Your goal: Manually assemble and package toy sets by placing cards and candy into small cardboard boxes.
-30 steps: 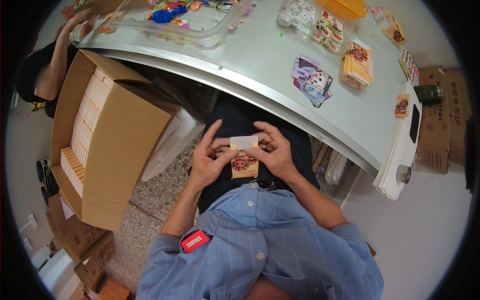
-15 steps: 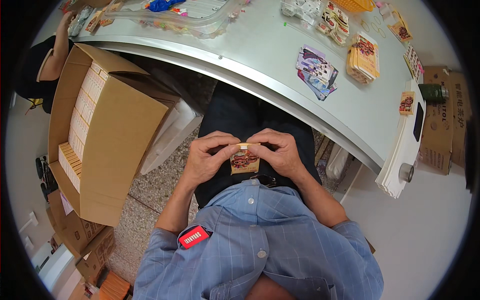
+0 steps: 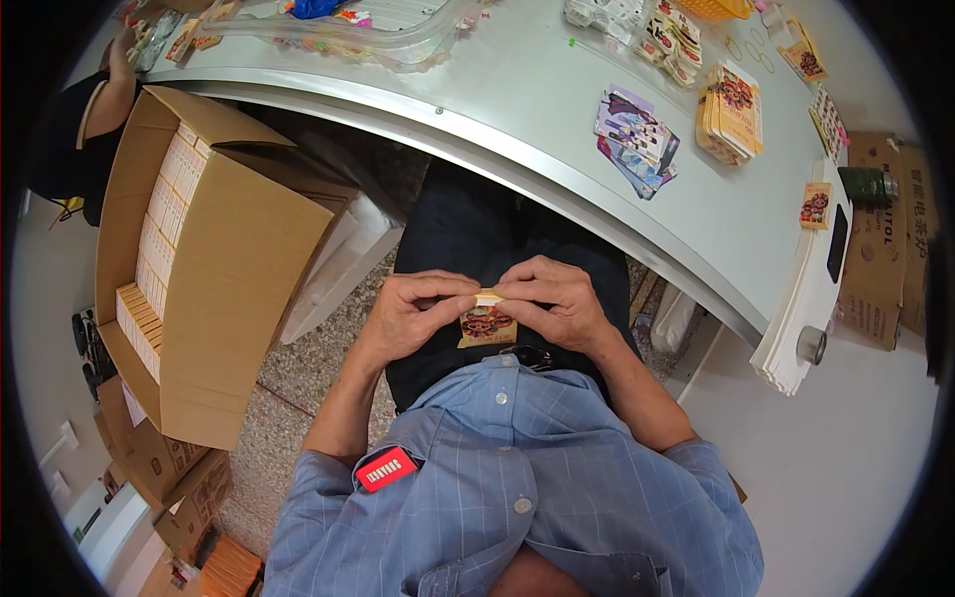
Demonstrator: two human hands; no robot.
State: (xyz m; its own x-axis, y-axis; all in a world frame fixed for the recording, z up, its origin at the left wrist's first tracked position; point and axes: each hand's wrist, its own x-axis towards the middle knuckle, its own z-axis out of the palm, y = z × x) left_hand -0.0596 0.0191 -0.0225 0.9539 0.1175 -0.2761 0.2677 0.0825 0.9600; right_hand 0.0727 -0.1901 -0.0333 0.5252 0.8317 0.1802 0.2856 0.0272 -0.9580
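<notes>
Yellow printed cardboard box (image 3: 487,328), small, held above dark trousers (image 3: 453,239): its flap end points away from the body, toward the tabletop's near edge, and its long axis seems to run the same way. Colourful cartoon artwork covers the front, with lettering below it too small to read. Left hand (image 3: 423,310) and right hand (image 3: 559,303) grip the flap end from either side, thumbs nearer the body, fingers curled beyond; both forearms reach up from below. A red packet (image 3: 386,469) with white lettering sits in the blue shirt (image 3: 587,438)'s pocket. At left, an open carton (image 3: 234,298) holds rows of small boxes (image 3: 164,239). On the grey tabletop (image 3: 527,109), toward its right end, fanned cards (image 3: 637,144) lie beside stacked yellow packs (image 3: 731,119).
</notes>
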